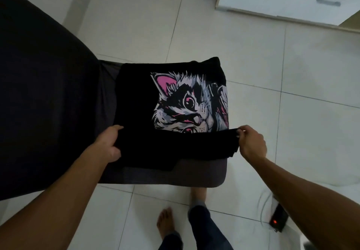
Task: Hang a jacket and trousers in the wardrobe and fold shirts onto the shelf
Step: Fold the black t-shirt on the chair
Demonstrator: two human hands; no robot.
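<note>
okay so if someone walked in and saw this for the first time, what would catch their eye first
Most likely the pink and grey cat print on the black shirt, spread on a dark cushioned seat in mid-frame. Next, the left hand and right hand gripping the shirt's near edge at either end. A small red light glows on a black device at lower right.

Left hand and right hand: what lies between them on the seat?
In the head view, only the black shirt lies between the left hand and the right hand. Each grips one end of its near folded edge, above the grey seat.
</note>
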